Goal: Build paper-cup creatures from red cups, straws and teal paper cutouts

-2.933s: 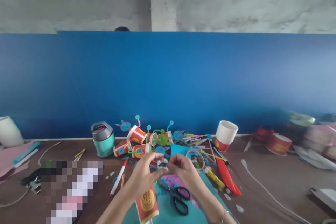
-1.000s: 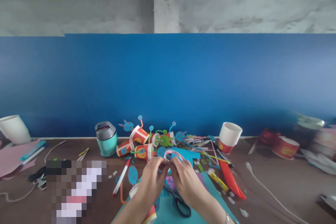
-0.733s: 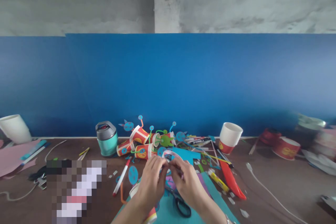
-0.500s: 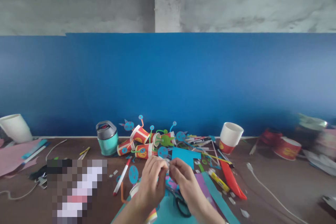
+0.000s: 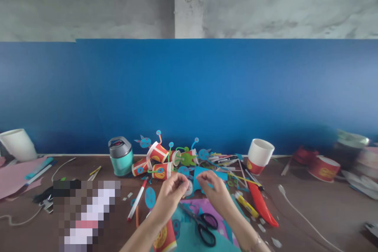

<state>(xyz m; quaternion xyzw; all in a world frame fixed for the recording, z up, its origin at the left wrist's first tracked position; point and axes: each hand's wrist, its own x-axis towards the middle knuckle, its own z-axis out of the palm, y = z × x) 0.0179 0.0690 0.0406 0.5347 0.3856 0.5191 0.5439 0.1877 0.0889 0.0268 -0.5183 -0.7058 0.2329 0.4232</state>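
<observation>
My left hand (image 5: 174,189) is closed in a pinch beside a small round white roll (image 5: 188,188), above the craft papers; it cannot be told whether it grips the roll. To its right, my right hand (image 5: 212,189) has its thumb and fingertips together, with what they hold, if anything, too small to see. The hands are apart. Below them black-handled scissors (image 5: 203,224) lie on purple paper (image 5: 203,205) and teal paper (image 5: 189,236). A red and yellow paper cup (image 5: 167,238) lies by my left forearm.
Decorated cups (image 5: 162,170) are piled at the back centre. A teal jar (image 5: 121,157) stands left of them, a white and red cup (image 5: 260,155) to the right. A red marker (image 5: 137,201), yellow glue stick (image 5: 246,204) and red knife-shaped item (image 5: 261,204) lie around the papers.
My hands have moved apart, my right hand to the right and slightly up. The scissors, purple paper and lying cup show more fully, and the white roll has come into view.
</observation>
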